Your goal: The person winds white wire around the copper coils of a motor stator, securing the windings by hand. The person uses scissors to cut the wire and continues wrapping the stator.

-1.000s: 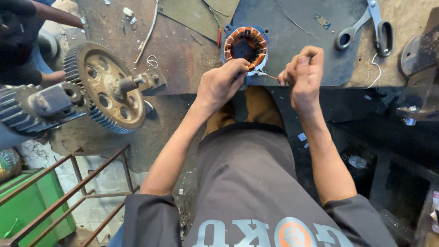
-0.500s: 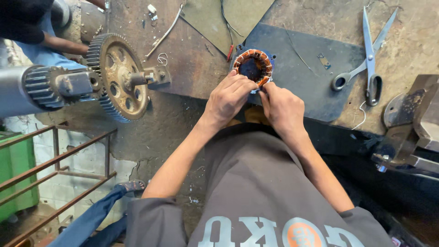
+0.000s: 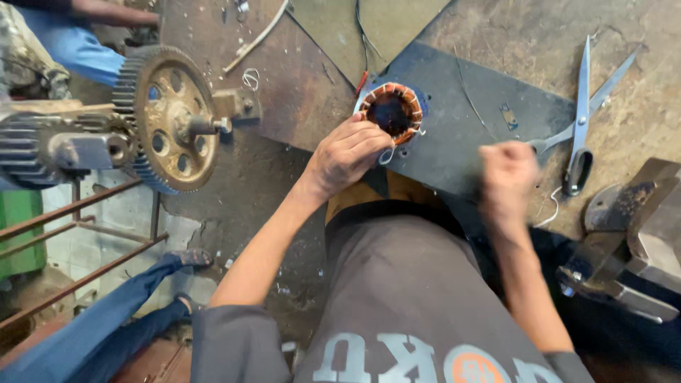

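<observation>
While left hand (image 3: 347,152) fingers grip one copper-wound stator (image 3: 391,112), the right hand (image 3: 507,177) blurs, fist closed.

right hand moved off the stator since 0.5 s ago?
Yes. The right hand has pulled away from the stator, rightward toward the scissors; the left hand stays on it.

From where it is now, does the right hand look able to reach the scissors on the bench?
Probably yes. The right hand is a blurred closed fist just left of the scissors, which lie open on the bench with nothing between them. What the fist grips I cannot tell.
</observation>
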